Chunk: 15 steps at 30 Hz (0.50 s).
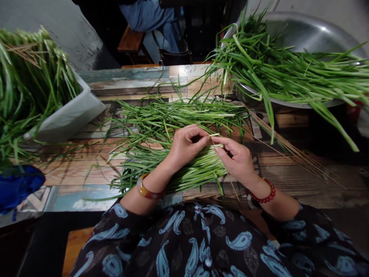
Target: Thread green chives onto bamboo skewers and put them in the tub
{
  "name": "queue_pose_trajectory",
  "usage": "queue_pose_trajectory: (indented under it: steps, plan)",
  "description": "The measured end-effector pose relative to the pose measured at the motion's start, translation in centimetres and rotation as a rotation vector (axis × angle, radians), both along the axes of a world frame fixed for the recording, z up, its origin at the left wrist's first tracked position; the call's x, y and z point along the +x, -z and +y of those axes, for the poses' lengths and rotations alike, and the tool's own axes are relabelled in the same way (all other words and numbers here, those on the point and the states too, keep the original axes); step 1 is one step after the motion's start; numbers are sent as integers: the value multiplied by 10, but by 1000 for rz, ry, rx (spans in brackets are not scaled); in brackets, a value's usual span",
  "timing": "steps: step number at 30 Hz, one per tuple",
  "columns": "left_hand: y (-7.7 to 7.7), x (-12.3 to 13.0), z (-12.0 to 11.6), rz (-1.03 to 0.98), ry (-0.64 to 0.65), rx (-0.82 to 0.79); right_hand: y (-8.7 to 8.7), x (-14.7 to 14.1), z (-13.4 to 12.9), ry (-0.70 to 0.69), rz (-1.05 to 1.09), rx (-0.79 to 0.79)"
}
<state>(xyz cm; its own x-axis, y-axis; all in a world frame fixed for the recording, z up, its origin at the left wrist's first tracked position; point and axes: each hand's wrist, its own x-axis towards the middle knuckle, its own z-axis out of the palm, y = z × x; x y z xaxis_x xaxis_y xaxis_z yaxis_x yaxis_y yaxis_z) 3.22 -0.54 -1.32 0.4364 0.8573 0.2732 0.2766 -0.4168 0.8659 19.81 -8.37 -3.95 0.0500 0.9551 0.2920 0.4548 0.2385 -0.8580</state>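
Long green garlic chives (190, 173) lie side by side on the table below my hands, their pale stem ends to the right. A thin bamboo skewer (233, 188) runs through or along these ends; its lower part sticks out toward me, and its tip shows between my fingers. My left hand (187, 144) is closed in a pinch on one chive stalk (213, 135) at its pale end. Close against it, my right hand (236, 156) has thumb and index finger closed around the skewered stem ends. Its fingers partly hide the skewer.
Loose chives (178, 113) spread behind my hands. Bare bamboo skewers (288, 144) lie to the right. A metal basin (314, 32) heaped with chives stands back right. At left are a white bin (69, 115) of skewered chives and a blue cloth (21, 186). A person (150, 17) sits beyond the table.
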Motion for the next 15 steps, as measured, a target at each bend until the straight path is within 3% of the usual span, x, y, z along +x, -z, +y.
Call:
queue_pose_trajectory:
  steps: [7, 15]
  plan:
    - [2, 0, -1, 21, 4, 59, 3, -1, -1, 32, 7, -22]
    - [0, -2, 1, 43, 37, 58, 17, -6, -1, 43, 225, -76]
